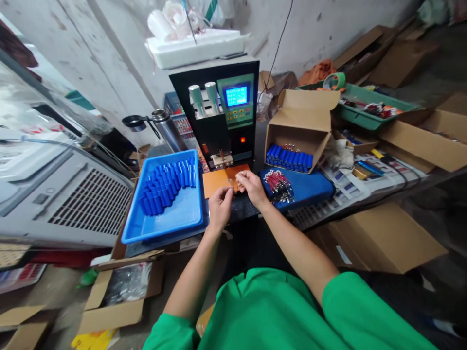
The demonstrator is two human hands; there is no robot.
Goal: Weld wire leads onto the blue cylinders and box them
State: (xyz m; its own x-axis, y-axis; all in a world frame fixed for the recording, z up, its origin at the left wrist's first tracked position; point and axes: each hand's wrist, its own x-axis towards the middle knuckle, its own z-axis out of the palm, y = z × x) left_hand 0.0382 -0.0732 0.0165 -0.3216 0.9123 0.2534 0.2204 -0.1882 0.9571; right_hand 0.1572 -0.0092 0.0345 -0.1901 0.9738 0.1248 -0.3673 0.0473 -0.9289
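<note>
Both hands meet at frame centre, fingertips pinched together on something too small to make out: left hand (220, 204), right hand (251, 187), over the orange plate (217, 181) below the black welding machine (222, 109). Blue cells (166, 187) fill the blue tray (175, 218) at left.

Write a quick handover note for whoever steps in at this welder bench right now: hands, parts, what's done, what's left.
Left hand and right hand meet over the orange plate in front of the welder, pinching something too small to identify.
Blue tray, left: a pile of blue cells, likely finished.
Open box, right: more cells in rows, likely waiting.
Leads lie on the blue pad.
</note>
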